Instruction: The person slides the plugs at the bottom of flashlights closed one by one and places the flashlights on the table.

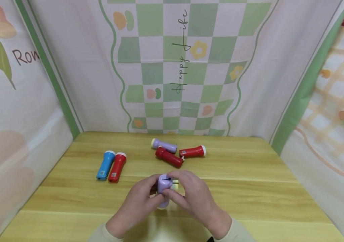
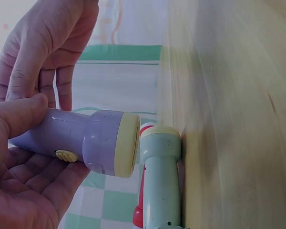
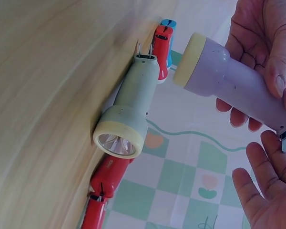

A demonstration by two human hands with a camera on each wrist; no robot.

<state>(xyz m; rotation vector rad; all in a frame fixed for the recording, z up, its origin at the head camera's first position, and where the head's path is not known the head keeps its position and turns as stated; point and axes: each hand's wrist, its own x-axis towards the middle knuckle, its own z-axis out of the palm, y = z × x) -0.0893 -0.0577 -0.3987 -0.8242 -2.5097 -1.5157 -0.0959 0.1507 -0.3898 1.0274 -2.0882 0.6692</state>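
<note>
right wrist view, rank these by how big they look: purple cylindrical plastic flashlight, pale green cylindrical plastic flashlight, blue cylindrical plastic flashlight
1. Purple flashlight
2. Pale green flashlight
3. Blue flashlight, partly hidden
Nearness to the camera affects these apparent sizes.

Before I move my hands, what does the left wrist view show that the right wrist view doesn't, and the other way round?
Only the left wrist view shows the yellow switch on the purple flashlight. Only the right wrist view shows the blue flashlight, the purple one's metal prongs and the green flashlight's lens. Both show your left hand holding the purple flashlight, your right hand, the green flashlight, the table and the checkered cloth.
</note>
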